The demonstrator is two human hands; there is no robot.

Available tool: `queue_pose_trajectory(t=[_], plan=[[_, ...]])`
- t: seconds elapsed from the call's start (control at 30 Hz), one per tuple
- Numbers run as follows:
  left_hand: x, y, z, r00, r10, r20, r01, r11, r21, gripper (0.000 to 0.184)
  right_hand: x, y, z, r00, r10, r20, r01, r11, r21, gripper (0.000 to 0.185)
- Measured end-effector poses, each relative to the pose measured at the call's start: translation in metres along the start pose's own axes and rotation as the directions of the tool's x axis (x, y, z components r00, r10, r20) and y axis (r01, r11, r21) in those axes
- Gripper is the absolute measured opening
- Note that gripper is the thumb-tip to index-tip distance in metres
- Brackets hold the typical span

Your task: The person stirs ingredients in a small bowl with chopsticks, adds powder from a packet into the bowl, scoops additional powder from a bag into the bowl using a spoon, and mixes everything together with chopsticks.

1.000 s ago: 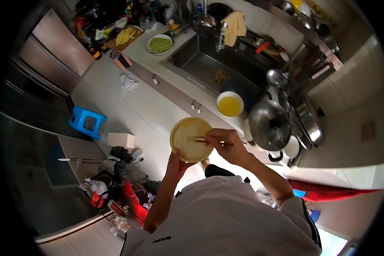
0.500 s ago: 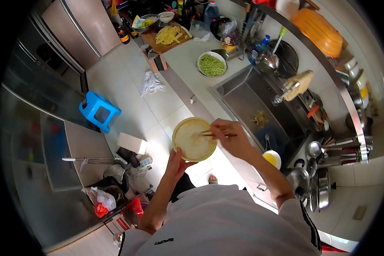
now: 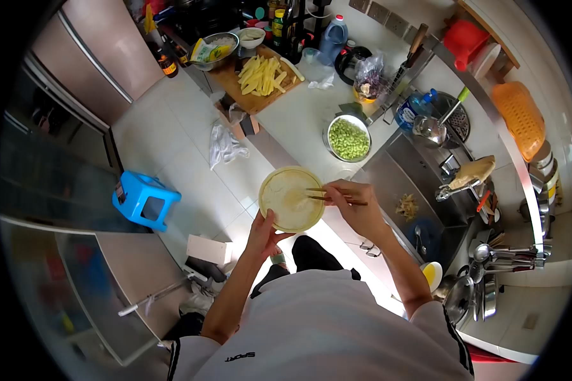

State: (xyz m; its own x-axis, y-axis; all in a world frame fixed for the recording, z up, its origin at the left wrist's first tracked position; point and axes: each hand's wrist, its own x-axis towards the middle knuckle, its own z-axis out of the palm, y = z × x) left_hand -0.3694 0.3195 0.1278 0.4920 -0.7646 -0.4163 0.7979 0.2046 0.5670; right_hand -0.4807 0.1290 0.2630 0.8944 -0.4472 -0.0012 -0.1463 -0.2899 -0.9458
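While the left hand [image 3: 260, 238] steadies the bowl [image 3: 262, 198], the right hand [image 3: 359, 211] points chopsticks [image 3: 316, 197] into it.
Left thumb over the rim, fingers curled beneath — likely to hold it level; right fingers pinch the chopsticks midway, tips leftward of them at the pale mixture [image 3: 286, 197] — apparently sparing the hand.

Both arms [image 3: 397, 257] reach forward, elbows bent, the hands near each other. The left hand [image 3: 262, 238] supports from below, thumb uppermost; the right hand [image 3: 356, 206] pinches between thumb and fingers, its lower fingers hard to make out.
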Motion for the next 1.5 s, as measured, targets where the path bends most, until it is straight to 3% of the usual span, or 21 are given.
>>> queue_pose_trajectory(t=[0.1, 0.13, 0.23, 0.27, 0.37, 0.4, 0.5, 0.63, 0.67, 0.77, 0.9, 0.93, 1.03, 1.07, 1.17, 1.2, 1.3, 1.5], plan=[[0.037, 0.027, -0.01, 1.0, -0.011, 0.013, 0.011, 1.0, 0.024, 0.043, 0.036, 0.009, 0.015, 1.0, 0.009, 0.024, -0.011, 0.997, 0.073, 0.017], [0.049, 0.034, -0.012, 1.0, -0.013, 0.008, 0.013, 0.999, 0.038, 0.043, 0.054, 0.017, 0.02, 0.998, -0.054, 0.017, 0.051, 0.993, 0.107, 0.017], [0.088, 0.055, -0.016, 0.999, 0.006, -0.034, -0.004, 0.998, 0.068, 0.044, 0.11, 0.023, 0.005, 1.0, 0.03, 0.008, -0.03, 0.999, -0.033, 0.016], [0.102, 0.059, -0.018, 0.998, 0.012, -0.061, -0.008, 0.997, 0.071, 0.044, 0.121, 0.036, -0.001, 0.995, 0.02, 0.097, -0.016, 0.999, -0.047, 0.017], [0.139, 0.074, -0.017, 0.995, 0.007, -0.101, 0.0, 0.997, 0.071, 0.042, 0.156, 0.042, 0.011, 0.992, -0.009, 0.126, -0.007, 0.992, 0.124, 0.018], [0.152, 0.079, -0.017, 0.994, -0.012, -0.108, 0.018, 0.998, 0.052, 0.041, 0.176, 0.048, 0.007, 0.993, -0.06, 0.1, 0.052, 0.995, 0.082, 0.017], [0.189, 0.092, -0.02, 0.992, -0.028, -0.12, 0.034, 0.998, 0.048, 0.041, 0.214, 0.048, -0.013, 0.985, 0.143, 0.097, -0.151, 0.985, 0.087, 0.016], [0.242, 0.097, -0.028, 0.991, -0.069, -0.113, 0.077, 0.995, 0.07, 0.042, 0.246, 0.073, -0.002, 0.992, 0.025, 0.124, -0.036, 0.996, 0.087, 0.014], [0.253, 0.098, -0.03, 0.989, -0.087, -0.12, 0.095, 0.993, 0.07, 0.042, 0.258, 0.092, -0.003, 0.998, -0.006, 0.055, 0.0, 0.993, 0.117, 0.012], [0.289, 0.103, -0.045, 0.989, -0.111, -0.098, 0.121, 0.988, 0.097, 0.042, 0.267, 0.104, -0.015, 0.998, 0.058, -0.013, -0.059, 0.993, -0.106, 0.008], [0.338, 0.108, -0.068, 0.976, -0.209, -0.062, 0.217, 0.962, 0.167, 0.04, 0.284, 0.132, 0.009, 0.994, -0.069, -0.081, 0.072, 0.997, 0.031, 0.014], [0.349, 0.109, -0.072, 0.975, -0.212, -0.061, 0.219, 0.962, 0.164, 0.035, 0.289, 0.135, 0.007, 0.988, 0.019, -0.156, -0.013, 0.999, 0.043, 0.019], [0.38, 0.118, -0.082, 0.962, -0.254, -0.1, 0.272, 0.913, 0.304, 0.034, 0.294, 0.136, 0.015, 0.979, 0.092, -0.183, -0.123, 0.978, -0.167, 0.019], [0.388, 0.12, -0.085, 0.961, -0.26, -0.093, 0.277, 0.901, 0.333, 0.033, 0.299, 0.135, 0.028, 0.966, 0.094, -0.239, -0.113, 0.991, -0.068, 0.018], [0.409, 0.13, -0.085, 0.955, -0.289, -0.064, 0.29, 0.868, 0.403, 0.032, 0.321, 0.137, 0.038, 0.921, 0.124, -0.369, -0.151, 0.987, -0.046, 0.018], [0.416, 0.132, -0.087, 0.952, -0.301, -0.051, 0.294, 0.858, 0.422, 0.033, 0.32, 0.145, 0.04, 0.901, 0.102, -0.422, -0.165, 0.98, -0.114, 0.016], [0.428, 0.143, -0.084, 0.946, -0.322, -0.026, 0.3, 0.847, 0.438, 0.035, 0.318, 0.145, 0.066, 0.847, 0.248, -0.47, -0.322, 0.943, -0.083, 0.012], [0.434, 0.151, -0.081, 0.938, -0.345, 0.02, 0.258, 0.736, 0.626, 0.033, 0.33, 0.126, 0.089, 0.77, 0.219, -0.6, -0.376, 0.914, -0.149, 0.009]])
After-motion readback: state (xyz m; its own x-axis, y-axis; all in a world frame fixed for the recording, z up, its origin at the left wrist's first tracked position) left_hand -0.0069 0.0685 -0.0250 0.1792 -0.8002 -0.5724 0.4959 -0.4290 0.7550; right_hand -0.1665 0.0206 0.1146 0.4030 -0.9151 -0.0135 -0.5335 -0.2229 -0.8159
